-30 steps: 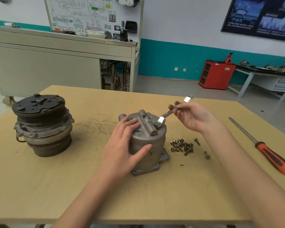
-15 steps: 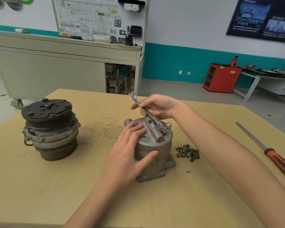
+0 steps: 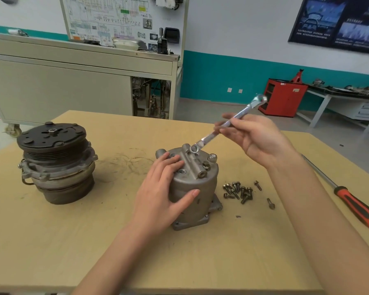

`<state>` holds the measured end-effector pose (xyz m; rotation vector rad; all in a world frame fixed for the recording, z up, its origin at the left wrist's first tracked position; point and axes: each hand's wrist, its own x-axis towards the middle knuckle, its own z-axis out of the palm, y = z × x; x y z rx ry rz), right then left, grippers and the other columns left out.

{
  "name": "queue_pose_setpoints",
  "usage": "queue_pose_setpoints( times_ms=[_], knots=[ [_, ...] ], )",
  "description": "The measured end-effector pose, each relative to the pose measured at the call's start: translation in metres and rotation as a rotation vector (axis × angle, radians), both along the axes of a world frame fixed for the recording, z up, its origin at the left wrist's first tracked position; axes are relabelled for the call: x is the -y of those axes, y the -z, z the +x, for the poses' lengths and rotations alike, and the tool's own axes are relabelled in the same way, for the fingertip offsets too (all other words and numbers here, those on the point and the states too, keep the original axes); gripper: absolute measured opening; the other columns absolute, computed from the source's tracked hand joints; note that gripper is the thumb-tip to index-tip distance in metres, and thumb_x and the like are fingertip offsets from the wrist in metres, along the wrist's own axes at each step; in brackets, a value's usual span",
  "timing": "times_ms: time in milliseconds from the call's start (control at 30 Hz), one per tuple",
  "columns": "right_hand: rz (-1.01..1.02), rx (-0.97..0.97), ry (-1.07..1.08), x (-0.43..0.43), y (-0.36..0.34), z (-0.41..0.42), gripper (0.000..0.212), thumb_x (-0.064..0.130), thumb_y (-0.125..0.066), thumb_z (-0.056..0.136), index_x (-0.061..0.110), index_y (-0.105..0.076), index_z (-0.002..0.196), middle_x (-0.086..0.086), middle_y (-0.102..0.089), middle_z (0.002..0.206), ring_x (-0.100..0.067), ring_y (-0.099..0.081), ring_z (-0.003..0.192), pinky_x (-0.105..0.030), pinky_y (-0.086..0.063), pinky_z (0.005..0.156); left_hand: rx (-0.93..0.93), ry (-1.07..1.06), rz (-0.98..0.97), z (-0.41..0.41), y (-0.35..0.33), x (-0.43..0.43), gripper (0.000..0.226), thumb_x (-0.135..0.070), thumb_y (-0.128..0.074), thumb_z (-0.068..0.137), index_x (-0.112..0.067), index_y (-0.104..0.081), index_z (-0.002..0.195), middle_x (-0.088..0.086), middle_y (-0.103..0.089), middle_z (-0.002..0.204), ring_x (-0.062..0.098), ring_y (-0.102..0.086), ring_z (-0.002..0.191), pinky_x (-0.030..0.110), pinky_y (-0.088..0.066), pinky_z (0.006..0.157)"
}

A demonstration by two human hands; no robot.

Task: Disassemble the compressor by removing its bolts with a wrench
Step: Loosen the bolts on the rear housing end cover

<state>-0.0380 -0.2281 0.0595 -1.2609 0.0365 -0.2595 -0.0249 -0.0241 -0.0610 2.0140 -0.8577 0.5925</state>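
A grey metal compressor body (image 3: 197, 188) stands upright in the middle of the wooden table (image 3: 73, 241). My left hand (image 3: 160, 188) grips its left side, fingers over the top and thumb across the front. My right hand (image 3: 254, 138) pinches a silver wrench (image 3: 228, 122) by its shaft. The wrench slants up to the right; its lower ring end sits at the back of the compressor's top. One bolt (image 3: 212, 156) still stands at the top's right edge.
Several loose bolts (image 3: 241, 190) lie on the table right of the compressor. A red-handled screwdriver (image 3: 354, 203) lies near the right edge. The black clutch and pulley part (image 3: 55, 160) stands at the left. A workbench and a red cabinet are behind.
My right hand has swung the wrench from pointing up-left over the right-side bolt to slanting up-right, its ring end now at the back of the top. My left hand stays put.
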Motion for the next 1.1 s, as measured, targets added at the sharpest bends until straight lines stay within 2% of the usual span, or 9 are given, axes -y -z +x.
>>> queue_pose_setpoints(
  times_ms=[100,233,367,433,533,700,833,933,1100],
  knots=[
    [-0.221,0.123,0.184,-0.006,0.012,-0.027,0.018,0.002,-0.04,0.099,0.005,-0.058,0.1,-0.009,-0.073,0.079,-0.023,-0.072,0.079,-0.017,-0.054,0.063,0.005,-0.016,-0.006,0.0,0.001,0.001,0.069,-0.061,-0.052,0.079,-0.014,-0.056,0.129,-0.015,-0.043,0.136,0.003,-0.027,0.138,0.023,-0.026,0.11],
    [-0.522,0.308,0.363,-0.015,0.011,-0.044,0.018,0.013,-0.05,0.097,0.012,-0.062,0.084,-0.002,-0.072,0.072,-0.013,-0.062,0.046,-0.017,-0.047,0.045,-0.006,-0.018,-0.007,0.0,0.002,0.001,0.07,-0.062,-0.052,0.078,-0.015,-0.055,0.13,-0.017,-0.042,0.136,0.002,-0.026,0.139,0.018,-0.023,0.109],
    [-0.599,0.438,0.436,-0.023,0.004,-0.044,0.022,0.013,-0.046,0.098,0.016,-0.055,0.079,-0.003,-0.071,0.069,-0.01,-0.049,0.04,-0.016,-0.04,0.043,-0.003,-0.018,-0.016,0.0,0.002,0.001,0.07,-0.062,-0.052,0.078,-0.014,-0.056,0.129,-0.016,-0.043,0.136,0.002,-0.027,0.139,0.015,-0.02,0.109],
    [-0.495,0.427,0.403,-0.027,0.003,-0.044,0.02,0.012,-0.04,0.101,0.016,-0.046,0.081,-0.005,-0.071,0.07,-0.015,-0.055,0.042,-0.02,-0.044,0.044,0.001,-0.017,-0.017,0.0,0.001,0.001,0.07,-0.062,-0.052,0.078,-0.013,-0.057,0.129,-0.015,-0.043,0.136,0.002,-0.027,0.138,0.014,-0.02,0.109],
    [-0.27,0.358,0.304,-0.032,0.009,-0.045,0.013,0.012,-0.04,0.101,0.012,-0.037,0.088,-0.014,-0.071,0.075,-0.026,-0.067,0.056,-0.026,-0.054,0.052,0.01,-0.028,-0.018,0.0,0.001,0.002,0.07,-0.061,-0.052,0.078,-0.013,-0.057,0.128,-0.016,-0.043,0.135,0.003,-0.028,0.138,0.025,-0.028,0.107],
    [-0.108,0.288,0.297,-0.037,0.028,-0.056,0.011,0.008,-0.044,0.098,0.009,-0.055,0.096,-0.012,-0.071,0.085,-0.028,-0.072,0.08,-0.024,-0.056,0.068,0.011,-0.032,-0.024,0.0,0.001,0.002,0.069,-0.061,-0.052,0.078,-0.013,-0.058,0.127,-0.016,-0.044,0.134,0.003,-0.029,0.138,0.026,-0.029,0.106],
    [-0.319,0.484,0.493,-0.046,0.049,-0.07,0.014,0.016,-0.051,0.095,0.008,-0.061,0.095,-0.009,-0.071,0.09,-0.021,-0.072,0.082,-0.024,-0.057,0.072,0.008,-0.032,-0.017,0.001,0.003,0.002,0.069,-0.061,-0.052,0.078,-0.014,-0.057,0.128,-0.011,-0.048,0.137,0.003,-0.027,0.138,0.026,-0.028,0.107],
    [-0.582,0.68,0.566,-0.05,0.066,-0.076,0.014,0.02,-0.052,0.096,0.008,-0.061,0.098,-0.006,-0.07,0.092,-0.02,-0.072,0.086,-0.036,-0.058,0.074,0.004,-0.032,-0.012,0.001,0.003,0.002,0.069,-0.062,-0.052,0.078,-0.015,-0.056,0.129,-0.011,-0.048,0.139,0.001,-0.026,0.139,0.02,-0.025,0.107],
    [-0.789,0.719,0.538,-0.052,0.08,-0.081,0.02,0.025,-0.053,0.096,0.011,-0.067,0.096,-0.009,-0.068,0.096,-0.024,-0.069,0.092,-0.045,-0.056,0.074,0.012,-0.023,-0.012,0.002,0.004,0.002,0.068,-0.061,-0.053,0.079,-0.013,-0.056,0.128,-0.012,-0.047,0.137,0.007,-0.03,0.139,0.025,-0.027,0.109]
  ],
)
